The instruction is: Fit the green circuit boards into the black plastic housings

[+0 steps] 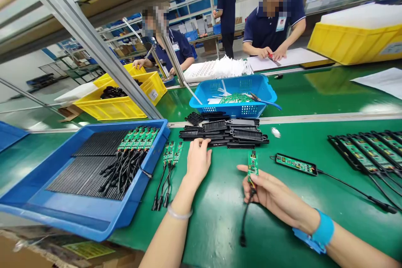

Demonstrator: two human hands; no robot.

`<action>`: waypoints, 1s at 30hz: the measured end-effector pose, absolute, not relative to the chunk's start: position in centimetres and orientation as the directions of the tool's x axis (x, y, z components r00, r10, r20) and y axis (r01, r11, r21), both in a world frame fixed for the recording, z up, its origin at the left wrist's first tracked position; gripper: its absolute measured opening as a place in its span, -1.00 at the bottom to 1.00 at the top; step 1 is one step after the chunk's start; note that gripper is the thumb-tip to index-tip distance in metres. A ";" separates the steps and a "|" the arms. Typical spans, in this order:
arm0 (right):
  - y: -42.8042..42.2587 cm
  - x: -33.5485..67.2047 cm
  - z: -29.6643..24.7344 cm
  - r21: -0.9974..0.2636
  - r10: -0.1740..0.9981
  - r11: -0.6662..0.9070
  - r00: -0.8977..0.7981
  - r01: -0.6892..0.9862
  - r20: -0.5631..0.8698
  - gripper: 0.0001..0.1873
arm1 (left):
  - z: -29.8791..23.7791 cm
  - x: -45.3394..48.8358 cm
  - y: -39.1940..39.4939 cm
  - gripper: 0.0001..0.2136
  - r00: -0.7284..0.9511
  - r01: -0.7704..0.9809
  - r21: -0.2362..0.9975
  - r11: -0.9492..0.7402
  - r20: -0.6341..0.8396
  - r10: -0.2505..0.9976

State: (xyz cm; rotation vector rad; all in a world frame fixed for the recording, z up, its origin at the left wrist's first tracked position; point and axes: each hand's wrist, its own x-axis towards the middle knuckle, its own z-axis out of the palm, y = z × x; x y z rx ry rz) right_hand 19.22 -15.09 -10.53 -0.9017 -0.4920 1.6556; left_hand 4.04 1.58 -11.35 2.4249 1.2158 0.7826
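Observation:
My right hand [266, 190] pinches a small green circuit board [253, 163] between thumb and fingers. The board stands roughly upright, and its short black cable [243, 222] hangs down below the hand. My left hand [198, 160] reaches to the near edge of a pile of black plastic casings [248, 134]. Its bent fingertips touch a casing there, while the thumb stays apart. Left of that wrist lie a few more circuit boards [169, 153] with black cables. On the right, a casing with a board fitted inside [295, 164] lies on the green table, its cable trailing right.
A blue tray [138, 213] at left holds black strips and several cabled boards. Behind the casings stands a blue basket [229, 111] with pliers [262, 100] on its rim. Filled casings [361, 150] lie far right. A metal post [94, 46] slants at left; co-workers sit opposite.

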 end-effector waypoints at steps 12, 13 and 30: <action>-16.3 21.9 -10.3 -0.987 0.985 -0.162 0.060 -0.013 -0.163 -0.70 | -9.5 2.2 0.7 -0.82 0.295 0.592 0.717 -0.367 0.231 0.927; -16.4 21.9 -10.3 -0.989 0.991 -0.112 0.081 0.099 -0.104 -0.66 | -9.4 2.4 0.3 -0.82 0.312 0.502 0.813 -0.295 0.147 0.939; -16.2 22.0 -10.8 -0.976 0.917 -0.031 0.394 0.217 0.059 -0.69 | -9.1 4.0 -2.7 -0.63 0.777 -0.084 0.837 0.541 -0.285 0.562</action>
